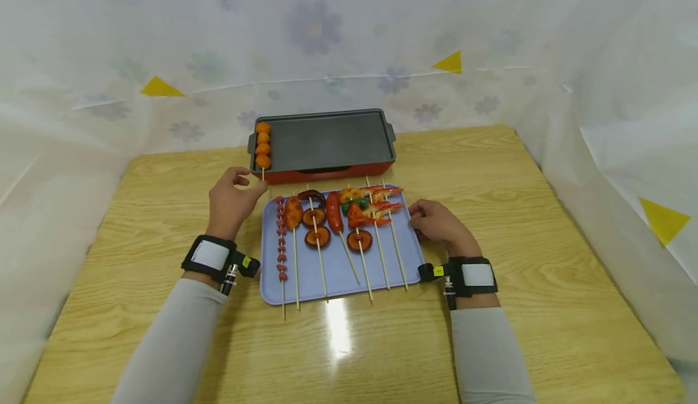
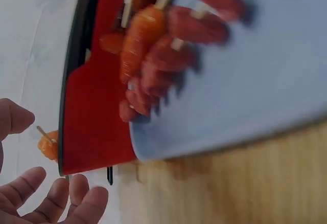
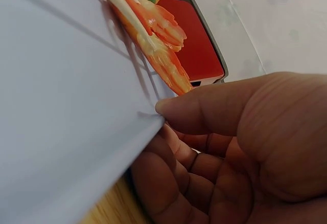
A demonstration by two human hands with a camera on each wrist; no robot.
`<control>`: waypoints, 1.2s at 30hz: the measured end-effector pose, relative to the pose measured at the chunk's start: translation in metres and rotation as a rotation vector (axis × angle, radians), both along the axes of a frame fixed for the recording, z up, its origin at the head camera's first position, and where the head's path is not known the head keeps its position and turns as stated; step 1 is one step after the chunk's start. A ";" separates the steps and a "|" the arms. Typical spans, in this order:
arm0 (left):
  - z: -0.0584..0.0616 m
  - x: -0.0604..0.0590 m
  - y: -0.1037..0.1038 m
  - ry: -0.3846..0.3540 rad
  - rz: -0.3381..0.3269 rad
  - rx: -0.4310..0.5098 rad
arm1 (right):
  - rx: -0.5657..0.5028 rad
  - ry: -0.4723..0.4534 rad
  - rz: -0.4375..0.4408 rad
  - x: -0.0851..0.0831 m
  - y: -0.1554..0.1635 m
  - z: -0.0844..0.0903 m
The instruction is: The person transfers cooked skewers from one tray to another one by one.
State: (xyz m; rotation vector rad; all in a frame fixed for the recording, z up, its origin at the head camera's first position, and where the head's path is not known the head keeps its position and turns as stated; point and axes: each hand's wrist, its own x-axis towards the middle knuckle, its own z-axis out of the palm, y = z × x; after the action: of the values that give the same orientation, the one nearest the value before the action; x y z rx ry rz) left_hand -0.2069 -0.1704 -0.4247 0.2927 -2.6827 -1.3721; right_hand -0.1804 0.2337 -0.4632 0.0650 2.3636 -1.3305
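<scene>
My left hand [image 1: 231, 204] is at the front left corner of a red grill with a dark plate [image 1: 327, 140]. A skewer of several orange balls [image 1: 263, 145] lies along the plate's left side, its stick end beside my thumb. In the left wrist view, the thumb and fingers [image 2: 53, 201] are spread apart with nothing between them. My right hand [image 1: 438, 222] grips the right edge of a lavender tray [image 1: 309, 280]. The right wrist view shows the thumb on top of the rim and the curled fingers underneath.
On the tray lie several skewers: small red pieces [image 1: 281, 240], a sausage [image 1: 334, 213], mushroom slices [image 1: 317, 237] and shrimp [image 1: 382, 207], their sticks toward me. Some sticks overhang the front rim. A pale flowered curtain [image 1: 316, 28] hangs close behind the grill and at both sides of the wooden table [image 1: 338, 361].
</scene>
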 end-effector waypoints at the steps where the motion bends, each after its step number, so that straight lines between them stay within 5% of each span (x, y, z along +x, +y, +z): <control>1: 0.001 -0.002 0.000 -0.019 0.003 0.044 | -0.002 0.001 0.000 0.000 0.000 0.000; 7: 0.015 -0.017 -0.002 -0.167 0.004 0.370 | -0.015 0.003 -0.002 0.000 0.000 0.000; 17: 0.028 -0.037 -0.010 -0.446 -0.101 0.680 | -0.009 0.012 -0.012 0.000 -0.001 0.001; 36: 0.027 -0.034 -0.008 -0.430 -0.153 0.567 | -0.023 0.000 -0.010 0.001 -0.001 0.001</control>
State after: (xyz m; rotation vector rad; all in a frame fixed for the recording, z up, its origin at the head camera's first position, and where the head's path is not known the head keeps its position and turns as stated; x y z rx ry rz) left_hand -0.2414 -0.1787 -0.3976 0.4854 -2.5931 -2.3473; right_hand -0.1797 0.2329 -0.4621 0.0701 2.3509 -1.3619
